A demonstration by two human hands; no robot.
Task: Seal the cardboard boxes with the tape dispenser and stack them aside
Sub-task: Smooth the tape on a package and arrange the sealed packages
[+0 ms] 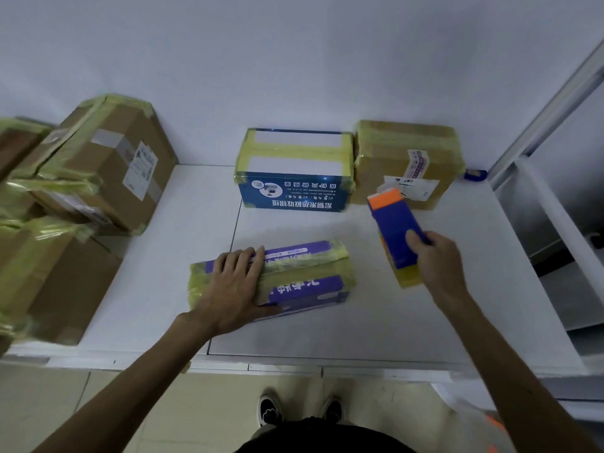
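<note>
Head view: left hand (235,282) spread flat on glossy taped purple box (310,276); right hand (434,256) clasps blocky tape dispenser (395,230).

Purple box (304,279) and tape dispenser (394,230)
I see the box flat on the bench, yellow-taped; the blue-and-orange dispenser is angled to its right.

The left hand (237,282) is lying flat, fingers straight, on the left end of a purple box (307,279) wrapped in yellowish tape, which is resting on the white table (359,328). The right hand (438,259) is gripping a tape dispenser (395,233), blue and orange, to the right of that box and apart from it. A blue box (295,191) and a brown box (389,168) are standing side by side against the wall. Taped brown boxes (98,165) are sitting piled at the left.
</note>
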